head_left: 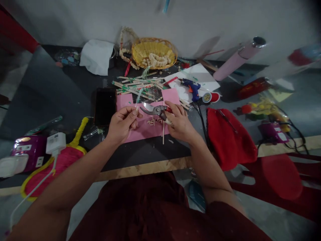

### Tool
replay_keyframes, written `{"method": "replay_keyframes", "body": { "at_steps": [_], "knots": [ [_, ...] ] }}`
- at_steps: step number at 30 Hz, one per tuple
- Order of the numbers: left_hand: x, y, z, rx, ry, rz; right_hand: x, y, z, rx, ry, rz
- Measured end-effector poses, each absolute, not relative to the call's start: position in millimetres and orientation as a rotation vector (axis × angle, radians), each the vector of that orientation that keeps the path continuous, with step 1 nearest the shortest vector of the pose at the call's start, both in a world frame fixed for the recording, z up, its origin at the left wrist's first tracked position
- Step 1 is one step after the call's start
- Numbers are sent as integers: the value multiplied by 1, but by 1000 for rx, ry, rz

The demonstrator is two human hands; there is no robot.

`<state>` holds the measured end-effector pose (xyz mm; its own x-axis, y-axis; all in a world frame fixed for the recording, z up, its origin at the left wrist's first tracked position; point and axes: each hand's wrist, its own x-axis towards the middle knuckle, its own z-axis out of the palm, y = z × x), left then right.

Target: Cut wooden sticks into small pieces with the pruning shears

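My right hand (178, 121) is wrapped round the handles of a pair of pruning shears (149, 108), whose curved blades stand apart and point left. Close to the blade tips, my left hand (124, 122) pinches a thin, pale stick (137, 108); most of it is hidden by the fingers. Under both hands lies a pink sheet (140, 132) with small cut pieces (151, 122) in its middle. A slim wooden stick (163, 134) lies by my right hand. Beyond the sheet is a pile of paper-wrapped chopsticks (136, 85).
A yellow basket (136, 53) holding beadwork stands at the back. Right of the pile are a blue glue gun (192, 87), a red thread spool (214, 97), a pink flask (234, 63) and red cloth (220, 144). A phone (104, 106) and pink-yellow pouch (67, 155) lie left.
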<state>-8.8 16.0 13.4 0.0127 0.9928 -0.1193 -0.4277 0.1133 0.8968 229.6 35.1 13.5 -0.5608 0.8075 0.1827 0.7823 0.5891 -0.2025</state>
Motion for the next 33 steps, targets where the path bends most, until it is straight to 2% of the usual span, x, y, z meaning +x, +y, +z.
{"method": "replay_keyframes", "body": {
  "at_steps": [20, 33],
  "knots": [
    [-7, 14, 3, 955, 991, 1216, 219, 24, 18, -1308, -2616, 149],
    [-8, 11, 1, 999, 1013, 1207, 218, 27, 9, -1343, -2522, 279]
  ]
}}
